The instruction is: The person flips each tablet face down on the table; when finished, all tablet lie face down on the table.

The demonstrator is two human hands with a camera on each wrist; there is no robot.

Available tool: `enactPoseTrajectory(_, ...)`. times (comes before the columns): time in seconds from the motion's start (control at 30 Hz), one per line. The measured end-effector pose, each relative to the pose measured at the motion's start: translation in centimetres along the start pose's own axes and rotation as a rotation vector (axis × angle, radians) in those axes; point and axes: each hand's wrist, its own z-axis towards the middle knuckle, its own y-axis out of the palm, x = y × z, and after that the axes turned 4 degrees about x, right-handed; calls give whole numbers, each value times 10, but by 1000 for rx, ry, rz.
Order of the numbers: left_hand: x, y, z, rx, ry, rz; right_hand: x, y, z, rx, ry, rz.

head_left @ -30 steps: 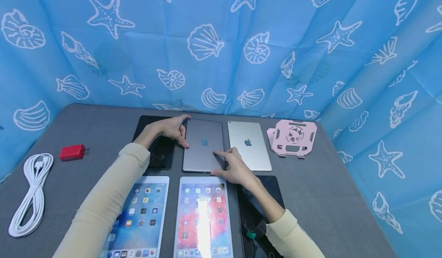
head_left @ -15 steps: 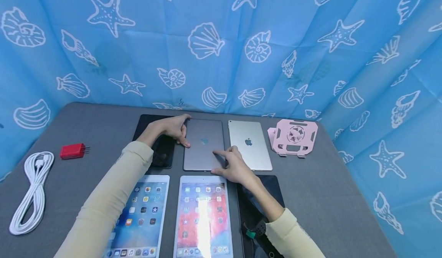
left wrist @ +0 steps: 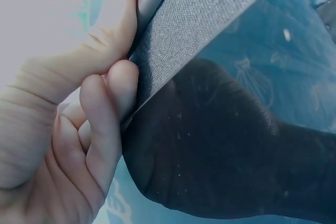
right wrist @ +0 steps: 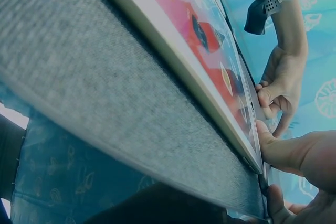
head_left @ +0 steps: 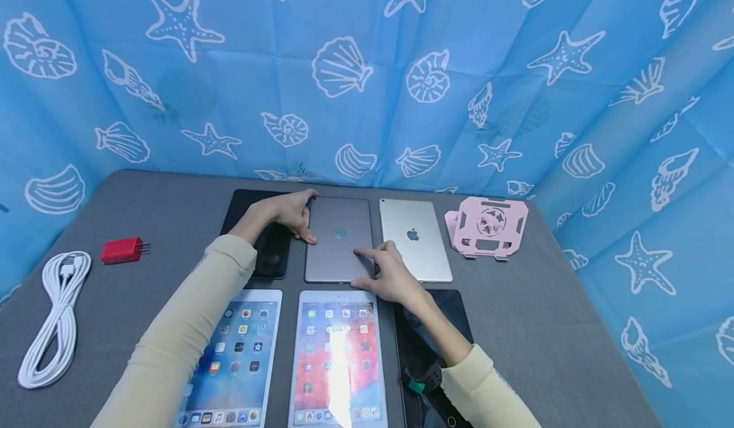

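Note:
A grey tablet [head_left: 338,234] lies face down in the middle of the back row, its Apple logo up. My left hand [head_left: 282,216] grips its left side, index finger at the top corner and thumb lower on the left edge. In the left wrist view, the thumb of my left hand [left wrist: 97,51] lies along the tablet's metal edge [left wrist: 152,1], other fingers curled below. My right hand [head_left: 392,276] holds the opposite lower corner, thumb at the bottom edge and index finger by the right edge. The right wrist view shows both hands close together at the tablet.
Left of it lies a black-screened tablet [head_left: 269,256]; right, a silver tablet [head_left: 415,240] and a pink stand [head_left: 489,227]. In front are two lit tablets [head_left: 235,351] [head_left: 338,307] and a dark tablet [head_left: 413,351]. A red charger [head_left: 122,250] and white cable [head_left: 57,313] lie left.
The view has shifted very slightly. Both hands stay in place at the grey tablet, and nothing else has visibly moved.

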Motion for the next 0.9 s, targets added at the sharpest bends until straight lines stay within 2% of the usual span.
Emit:
enactPoseTrajectory(0.17,0,1,1,-1,4,14,1,1,-1,13,-13,-9)
enactPoseTrajectory(0.37,3,0,-2,-2,8,18,1,1,0,5,9,-16)
enactPoseTrajectory(0.63,1,2,0,3,-3,-9,1,1,1,10,-8,-5)
enactPoseTrajectory(0.9,-7,2,0,0,45,-41,0,0,0,22,11,13)
